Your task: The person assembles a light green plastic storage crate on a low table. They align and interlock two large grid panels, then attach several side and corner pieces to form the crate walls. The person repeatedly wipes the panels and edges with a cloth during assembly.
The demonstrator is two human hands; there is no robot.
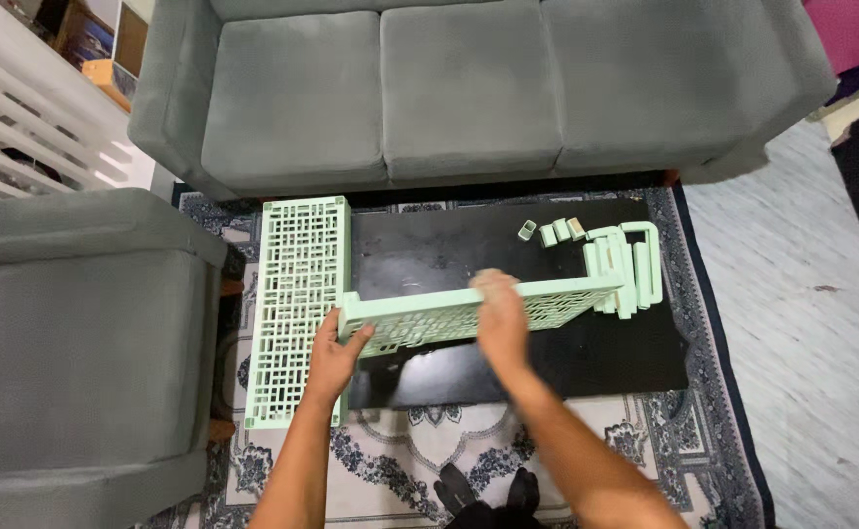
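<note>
Two bare forearms lead to the left hand [336,355] and right hand [501,318], both gripping one upright pale-green plastic lattice panel [478,312] on the black counter [468,250], touching a second, flat lattice panel [297,309]; three small green clips [550,232] lie beyond.

Stood along the top: a long grey fabric three-seat sofa [468,88]. Sat at the left: a matching grey upholstered armchair [67,343]. Lay beneath a low black rectangular table [508,255]: a patterned blue and cream rug [684,431]. Ran at the right: pale marbled floor [802,294]. Rose at the upper left: a white slatted railing [18,127].
</note>
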